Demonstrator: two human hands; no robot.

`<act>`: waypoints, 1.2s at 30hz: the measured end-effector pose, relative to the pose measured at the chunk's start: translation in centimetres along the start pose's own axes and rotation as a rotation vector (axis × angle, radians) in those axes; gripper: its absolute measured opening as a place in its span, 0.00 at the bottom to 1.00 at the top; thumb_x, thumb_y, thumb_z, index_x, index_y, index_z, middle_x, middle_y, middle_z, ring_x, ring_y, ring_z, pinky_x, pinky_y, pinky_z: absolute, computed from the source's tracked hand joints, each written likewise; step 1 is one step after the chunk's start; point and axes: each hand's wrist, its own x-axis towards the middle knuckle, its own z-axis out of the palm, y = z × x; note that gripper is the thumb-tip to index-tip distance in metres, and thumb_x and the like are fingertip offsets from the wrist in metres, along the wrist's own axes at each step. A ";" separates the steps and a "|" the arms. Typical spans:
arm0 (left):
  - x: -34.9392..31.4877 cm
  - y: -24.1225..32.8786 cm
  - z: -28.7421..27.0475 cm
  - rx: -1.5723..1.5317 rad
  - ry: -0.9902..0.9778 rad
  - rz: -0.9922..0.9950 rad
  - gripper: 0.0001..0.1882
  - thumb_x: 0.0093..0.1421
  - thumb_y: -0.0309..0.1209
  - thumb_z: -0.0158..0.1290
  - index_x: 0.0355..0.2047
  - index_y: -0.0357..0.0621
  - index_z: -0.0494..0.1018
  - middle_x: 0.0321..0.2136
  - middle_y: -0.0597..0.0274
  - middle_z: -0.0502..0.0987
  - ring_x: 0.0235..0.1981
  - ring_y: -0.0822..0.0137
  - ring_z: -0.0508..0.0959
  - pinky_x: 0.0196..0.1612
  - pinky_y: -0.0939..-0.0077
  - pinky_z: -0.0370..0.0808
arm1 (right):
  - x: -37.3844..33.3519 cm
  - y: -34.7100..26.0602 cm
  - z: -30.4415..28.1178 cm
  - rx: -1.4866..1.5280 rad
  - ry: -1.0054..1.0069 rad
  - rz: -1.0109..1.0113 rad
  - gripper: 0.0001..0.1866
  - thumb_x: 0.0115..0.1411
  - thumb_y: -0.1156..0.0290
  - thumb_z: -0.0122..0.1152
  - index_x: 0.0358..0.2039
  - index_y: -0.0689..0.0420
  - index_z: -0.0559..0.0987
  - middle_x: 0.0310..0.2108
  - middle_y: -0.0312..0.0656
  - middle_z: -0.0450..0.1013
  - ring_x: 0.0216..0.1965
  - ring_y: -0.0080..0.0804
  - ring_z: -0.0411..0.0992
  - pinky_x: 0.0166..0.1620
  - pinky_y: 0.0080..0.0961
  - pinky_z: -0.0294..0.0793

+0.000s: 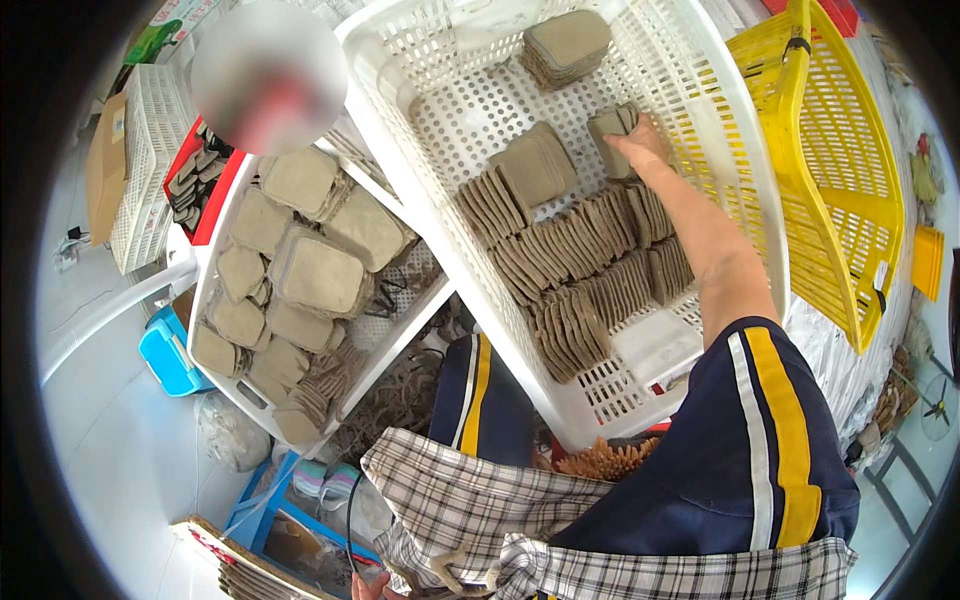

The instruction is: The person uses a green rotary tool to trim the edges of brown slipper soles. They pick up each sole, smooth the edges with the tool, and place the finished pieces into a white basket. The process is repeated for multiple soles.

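My right hand (pixel 643 142) reaches deep into a large white perforated crate (pixel 700 80) and grips a small stack of grey-brown pads (pixel 610 124). Rows of the same pads (pixel 585 275) stand on edge across the crate floor below the hand. Another pile of pads (pixel 565 45) lies at the crate's far end. Only the fingertips of my left hand (pixel 366 588) show at the bottom edge, near a thin black cable (pixel 350 525); what they hold is hidden.
A second white crate (pixel 205 250) at the left holds stacks of larger grey-brown pads (pixel 318 272). A yellow crate (pixel 850 200) stands at the right. A blue box (pixel 166 352) sits on the floor at the left, and another person is at the top left.
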 end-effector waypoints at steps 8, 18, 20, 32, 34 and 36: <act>0.4 -0.1 0.6 0.058 -0.006 0.053 0.21 0.61 0.41 0.49 0.40 0.31 0.76 0.29 0.49 0.80 0.29 0.63 0.79 0.36 0.71 0.77 | 2.9 2.1 -0.6 0.057 -0.104 0.017 0.41 0.43 0.54 0.74 0.51 0.69 0.69 0.49 0.58 0.72 0.52 0.48 0.70 0.56 0.30 0.68; 0.9 -0.5 0.3 0.166 -0.029 0.363 0.10 0.61 0.25 0.53 0.42 0.34 0.75 0.32 0.52 0.80 0.30 0.59 0.80 0.33 0.70 0.78 | -1.5 1.6 -0.3 -0.402 0.244 -0.302 0.50 0.49 0.52 0.69 0.66 0.54 0.53 0.62 0.47 0.56 0.63 0.46 0.54 0.61 0.42 0.59; 0.6 -0.9 0.0 0.186 -0.056 0.378 0.11 0.61 0.26 0.54 0.43 0.34 0.75 0.35 0.52 0.79 0.32 0.59 0.79 0.36 0.70 0.78 | -1.5 2.4 0.4 -0.461 0.297 -0.427 0.47 0.52 0.56 0.68 0.66 0.53 0.53 0.61 0.47 0.56 0.63 0.45 0.54 0.61 0.42 0.58; -0.4 -2.3 -0.4 0.181 -0.126 0.292 0.10 0.61 0.24 0.54 0.42 0.32 0.74 0.40 0.49 0.78 0.37 0.57 0.78 0.41 0.68 0.77 | -2.7 2.3 1.8 -0.609 0.146 -0.610 0.39 0.59 0.60 0.60 0.67 0.51 0.53 0.68 0.46 0.47 0.69 0.46 0.43 0.68 0.44 0.44; -0.3 -2.3 -0.2 0.162 -0.127 0.282 0.10 0.61 0.23 0.54 0.42 0.32 0.74 0.40 0.49 0.78 0.37 0.57 0.78 0.41 0.68 0.77 | -2.0 2.2 1.9 -0.643 0.142 -0.614 0.37 0.58 0.57 0.60 0.65 0.53 0.58 0.66 0.47 0.50 0.68 0.46 0.44 0.68 0.45 0.44; 0.0 -1.9 -0.2 0.143 -0.110 0.302 0.10 0.60 0.23 0.53 0.41 0.31 0.74 0.40 0.49 0.78 0.38 0.56 0.79 0.41 0.67 0.77 | -1.6 1.9 2.1 -0.550 0.224 -0.652 0.36 0.59 0.56 0.59 0.64 0.56 0.60 0.65 0.49 0.53 0.68 0.47 0.45 0.67 0.46 0.46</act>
